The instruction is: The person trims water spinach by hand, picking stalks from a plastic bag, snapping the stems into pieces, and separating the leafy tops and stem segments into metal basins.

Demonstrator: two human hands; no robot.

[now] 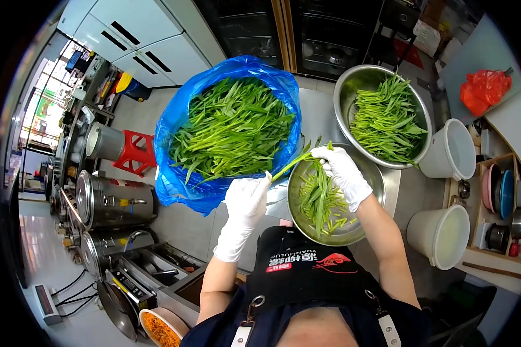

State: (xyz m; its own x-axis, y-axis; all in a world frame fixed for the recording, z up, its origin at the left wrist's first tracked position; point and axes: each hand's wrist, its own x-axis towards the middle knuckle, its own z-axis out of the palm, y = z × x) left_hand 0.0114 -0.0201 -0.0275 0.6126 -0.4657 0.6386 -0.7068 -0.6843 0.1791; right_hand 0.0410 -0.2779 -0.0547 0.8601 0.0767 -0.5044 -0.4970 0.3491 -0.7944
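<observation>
Between my two white-gloved hands stretches a green leafy stalk (290,165), which looks like water spinach. My left hand (246,199) pinches its lower end between thumb and fingers, beside the blue plastic bag (167,165). That bag is full of long leafy greens (231,127). My right hand (341,173) is closed around the stalk's other end, above a steel bowl (376,194). In this bowl lie leafy pieces and short cut stems (336,220). A second steel bowl (342,107), at the upper right, holds a pile of trimmed greens (385,121).
White buckets (440,237) stand at the right, near shelves with pots. On the left are a red stool (134,153) and large steel pots (116,202). A bowl of shredded orange food (159,328) sits at lower left. White cabinets (136,34) line the back.
</observation>
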